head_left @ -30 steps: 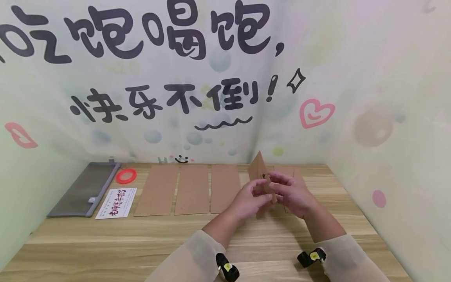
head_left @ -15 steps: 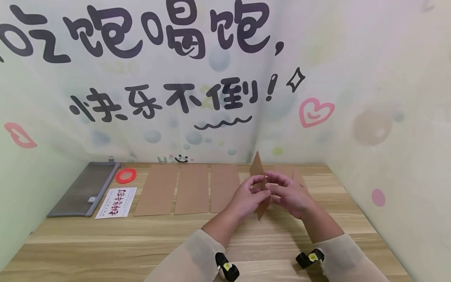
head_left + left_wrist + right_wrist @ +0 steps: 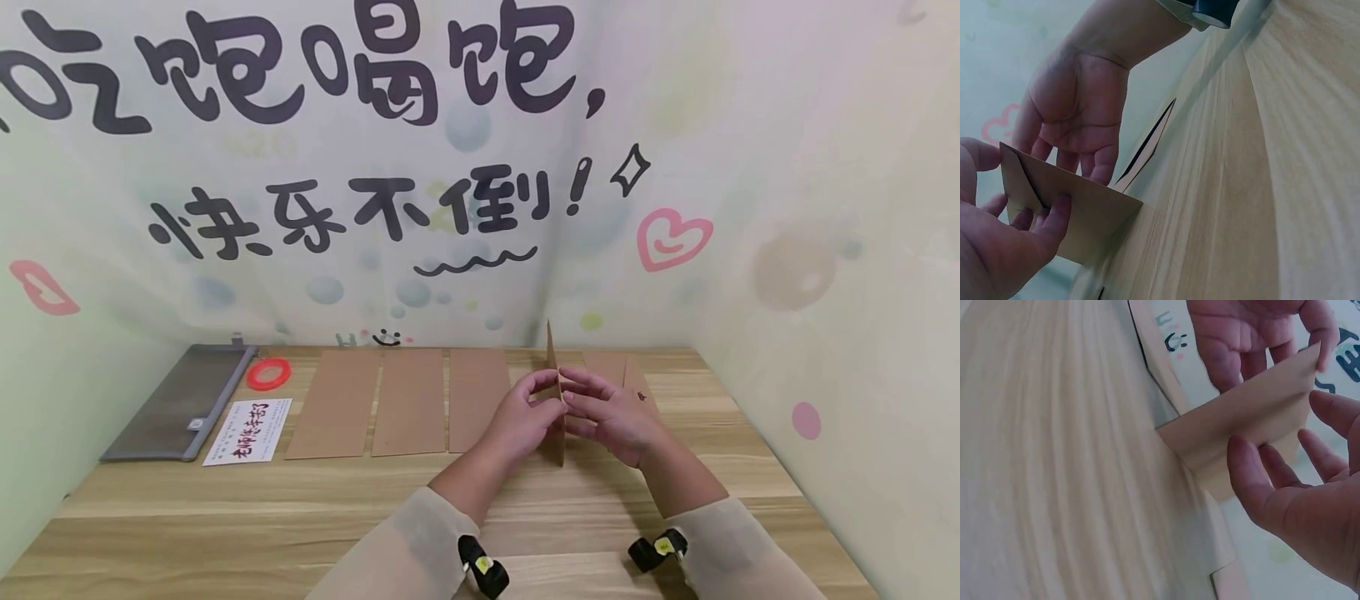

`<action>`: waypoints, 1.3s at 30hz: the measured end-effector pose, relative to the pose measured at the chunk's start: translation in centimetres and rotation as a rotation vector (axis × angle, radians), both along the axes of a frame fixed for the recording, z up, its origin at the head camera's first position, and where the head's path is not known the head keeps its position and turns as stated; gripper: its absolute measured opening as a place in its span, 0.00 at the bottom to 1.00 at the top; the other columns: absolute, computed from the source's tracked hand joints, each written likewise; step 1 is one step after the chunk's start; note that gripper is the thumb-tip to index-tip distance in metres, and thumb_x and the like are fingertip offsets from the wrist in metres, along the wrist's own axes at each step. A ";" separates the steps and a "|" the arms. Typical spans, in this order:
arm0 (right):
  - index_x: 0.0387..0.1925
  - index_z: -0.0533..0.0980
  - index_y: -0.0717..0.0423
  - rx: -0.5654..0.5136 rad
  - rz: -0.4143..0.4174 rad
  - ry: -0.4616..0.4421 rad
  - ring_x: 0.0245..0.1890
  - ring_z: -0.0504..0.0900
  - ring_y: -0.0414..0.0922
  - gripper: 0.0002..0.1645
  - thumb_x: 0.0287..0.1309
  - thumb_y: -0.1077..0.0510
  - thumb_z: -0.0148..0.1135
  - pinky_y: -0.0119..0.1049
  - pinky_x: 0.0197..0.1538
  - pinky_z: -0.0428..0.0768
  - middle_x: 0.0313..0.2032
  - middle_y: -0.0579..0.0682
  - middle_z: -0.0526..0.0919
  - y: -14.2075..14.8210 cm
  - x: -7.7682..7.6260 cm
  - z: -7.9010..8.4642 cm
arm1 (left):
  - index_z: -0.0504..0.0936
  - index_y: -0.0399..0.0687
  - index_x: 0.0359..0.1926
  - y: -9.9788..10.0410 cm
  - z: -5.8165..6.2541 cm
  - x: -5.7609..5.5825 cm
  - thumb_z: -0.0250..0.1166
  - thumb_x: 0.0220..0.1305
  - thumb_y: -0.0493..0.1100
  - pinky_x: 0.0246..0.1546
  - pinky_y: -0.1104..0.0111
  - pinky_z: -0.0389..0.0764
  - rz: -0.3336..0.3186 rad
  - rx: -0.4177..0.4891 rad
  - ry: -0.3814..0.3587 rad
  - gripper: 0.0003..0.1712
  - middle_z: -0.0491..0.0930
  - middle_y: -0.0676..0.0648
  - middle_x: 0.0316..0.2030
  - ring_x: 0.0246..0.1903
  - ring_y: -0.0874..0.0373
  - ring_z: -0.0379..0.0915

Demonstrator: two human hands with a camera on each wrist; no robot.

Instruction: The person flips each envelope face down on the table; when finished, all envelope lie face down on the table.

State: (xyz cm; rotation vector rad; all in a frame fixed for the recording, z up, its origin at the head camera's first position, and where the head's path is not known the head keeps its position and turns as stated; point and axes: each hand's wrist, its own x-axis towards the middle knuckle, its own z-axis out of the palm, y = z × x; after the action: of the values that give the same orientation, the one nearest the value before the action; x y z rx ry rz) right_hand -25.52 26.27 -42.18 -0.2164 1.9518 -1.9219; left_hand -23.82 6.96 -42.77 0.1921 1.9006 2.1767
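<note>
A brown kraft envelope [image 3: 551,350] stands upright between my hands, nearly edge-on in the head view. My left hand [image 3: 527,414] holds its left side; in the left wrist view the thumb [image 3: 1057,219] and fingertips meet at the slanted flap edge. From the right, my right hand [image 3: 611,417] holds the same envelope. In the right wrist view its thumb [image 3: 1244,459] and fingertips lie against the plain face [image 3: 1254,415]. The envelope's lower end is close over the wooden table [image 3: 570,517]. Behind my right hand lies another brown piece [image 3: 641,379] with a small black mark.
Several brown kraft pieces [image 3: 408,404] lie in a row left of my hands. Farther left are a white card [image 3: 247,432] with red writing, a red ring [image 3: 268,374] and a grey zip pouch [image 3: 183,408]. A printed cloth wall [image 3: 420,308] backs the table.
The envelope has turned from showing its left face to standing almost edge-on. Both hands have stayed around it, shifting only slightly.
</note>
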 end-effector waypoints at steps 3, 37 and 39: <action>0.83 0.58 0.55 0.027 0.007 -0.005 0.62 0.82 0.40 0.39 0.79 0.58 0.58 0.42 0.68 0.83 0.81 0.67 0.58 0.4 -0.2 -0.5 | 0.77 0.53 0.72 0.1 0.0 -0.1 0.70 0.66 0.44 0.56 0.64 0.86 0.035 -0.015 0.010 0.34 0.75 0.49 0.72 0.63 0.56 0.80; 0.85 0.54 0.56 0.127 -0.112 -0.049 0.82 0.62 0.49 0.39 0.82 0.51 0.53 0.28 0.70 0.77 0.84 0.61 0.58 2.5 -1.7 -1.6 | 0.67 0.42 0.79 -0.9 -1.1 -0.3 0.64 0.65 0.43 0.77 0.44 0.70 0.111 -0.352 -0.030 0.41 0.69 0.32 0.77 0.78 0.37 0.64; 0.85 0.54 0.56 0.125 -0.110 -0.049 0.84 0.60 0.52 0.39 0.83 0.51 0.53 0.30 0.73 0.75 0.84 0.61 0.58 2.5 -1.8 -1.7 | 0.67 0.43 0.79 -0.9 -1.0 -0.2 0.64 0.66 0.43 0.77 0.43 0.69 0.107 -0.359 -0.033 0.41 0.68 0.32 0.77 0.78 0.37 0.64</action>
State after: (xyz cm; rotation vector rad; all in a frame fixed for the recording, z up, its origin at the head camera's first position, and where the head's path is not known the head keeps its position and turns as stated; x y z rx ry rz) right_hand -27.28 28.76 -43.91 -0.0269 2.0811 -1.8451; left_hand -24.04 6.06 -43.77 -0.0129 2.2853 1.8418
